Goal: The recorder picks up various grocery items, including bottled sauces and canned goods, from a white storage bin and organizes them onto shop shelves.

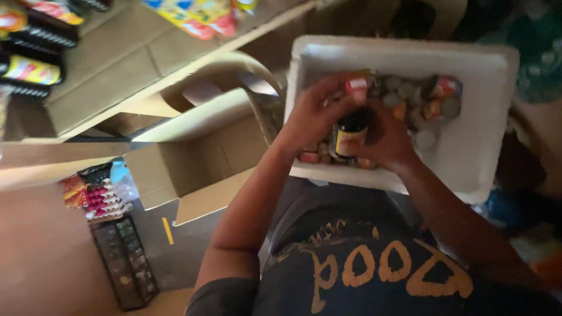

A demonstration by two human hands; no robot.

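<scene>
Over a white foam box (480,158) packed with small jars, the person holds a dark jar (350,133) with a yellow label upright. The right hand (389,140) wraps its body; the left hand (313,114) has its fingers curled around the red cap (356,88). An open cardboard carton (193,158) sits just left of the box.
</scene>
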